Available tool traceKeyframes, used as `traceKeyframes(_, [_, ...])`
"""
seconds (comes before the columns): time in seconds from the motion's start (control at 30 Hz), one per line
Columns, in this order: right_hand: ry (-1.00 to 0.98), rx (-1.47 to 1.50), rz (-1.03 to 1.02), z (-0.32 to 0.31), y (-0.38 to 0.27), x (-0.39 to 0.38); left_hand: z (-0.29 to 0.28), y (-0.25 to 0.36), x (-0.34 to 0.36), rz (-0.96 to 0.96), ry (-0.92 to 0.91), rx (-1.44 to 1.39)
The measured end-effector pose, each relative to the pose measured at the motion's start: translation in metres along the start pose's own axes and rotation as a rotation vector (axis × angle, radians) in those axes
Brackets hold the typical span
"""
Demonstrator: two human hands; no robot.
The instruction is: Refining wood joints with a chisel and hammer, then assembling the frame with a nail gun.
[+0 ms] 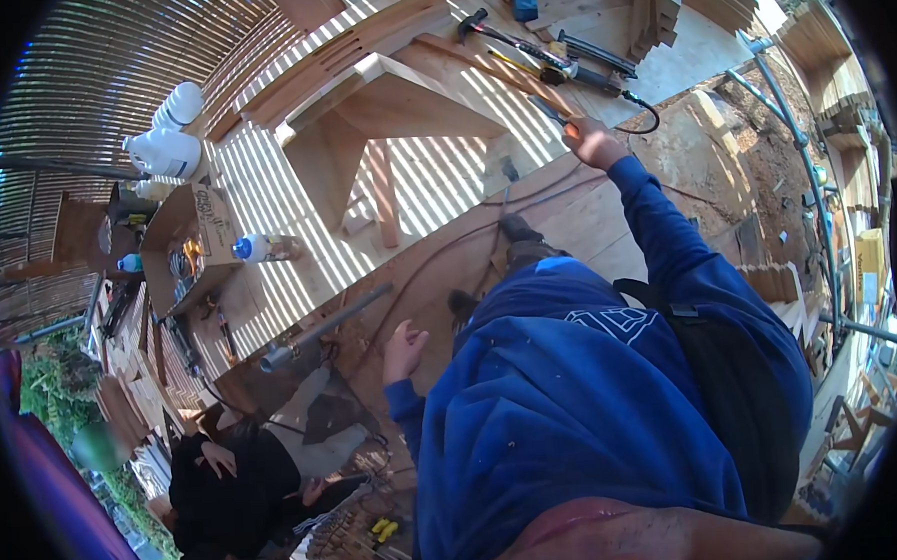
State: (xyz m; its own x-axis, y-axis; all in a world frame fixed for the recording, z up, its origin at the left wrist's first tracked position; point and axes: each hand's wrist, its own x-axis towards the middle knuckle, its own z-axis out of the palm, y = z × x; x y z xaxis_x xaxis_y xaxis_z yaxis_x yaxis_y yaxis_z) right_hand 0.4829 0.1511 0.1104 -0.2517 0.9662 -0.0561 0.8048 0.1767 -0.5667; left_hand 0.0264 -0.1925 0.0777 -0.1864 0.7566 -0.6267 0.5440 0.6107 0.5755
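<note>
My right hand (596, 141) is closed round an orange-handled tool (568, 127) at the front edge of the workbench (446, 225). Its short grey blade points up and left; it looks like a chisel, but its exact kind is hard to tell. Just beyond lie a wooden strip (499, 70), a hammer (472, 24) and a black power or air tool (560, 72) with a dark hose. My left hand (404, 350) hangs beside my body, fingers apart, holding nothing. An angled wooden frame (313, 161) stands on the bench, with a small wooden piece (383, 193) inside it.
At the left stand white jugs (168, 152), a cardboard box (192, 246) of tools and a blue-capped bottle (267, 248). A co-worker in black (232, 485) is at lower left. Metal scaffold pipes (797, 125) and stacked timber (818, 39) line the right. A hose (418, 271) crosses the floor.
</note>
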Motion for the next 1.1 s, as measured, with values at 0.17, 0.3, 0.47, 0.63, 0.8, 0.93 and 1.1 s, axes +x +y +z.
traceKeyframes(0.17, [0.300,-0.214,-0.257,0.042,-0.018,0.122,0.060,-0.039,-0.003,-0.095,0.121,-0.242])
traceKeyframes(0.3, [0.097,0.538,-0.194,0.014,-0.111,0.162,0.164,-0.159,-0.030,-0.290,0.169,-0.169])
traceKeyframes(0.47, [-0.228,0.963,-0.515,-0.061,-0.259,0.113,0.225,-0.165,-0.072,-0.529,0.175,-0.055])
traceKeyframes(0.63, [0.342,0.430,-1.110,-0.078,-0.320,0.104,0.256,-0.139,-0.111,-0.543,0.229,-0.052])
traceKeyframes(0.8, [0.022,-0.065,-0.988,-0.084,-0.358,0.087,0.303,-0.122,-0.127,-0.534,0.297,-0.064])
traceKeyframes(0.93, [0.207,-0.262,-1.350,-0.062,-0.382,0.106,0.340,-0.123,-0.121,-0.489,0.338,-0.049])
traceKeyframes(1.1, [0.048,-0.516,-1.028,-0.010,-0.412,0.122,0.394,-0.148,-0.102,-0.459,0.428,-0.038])
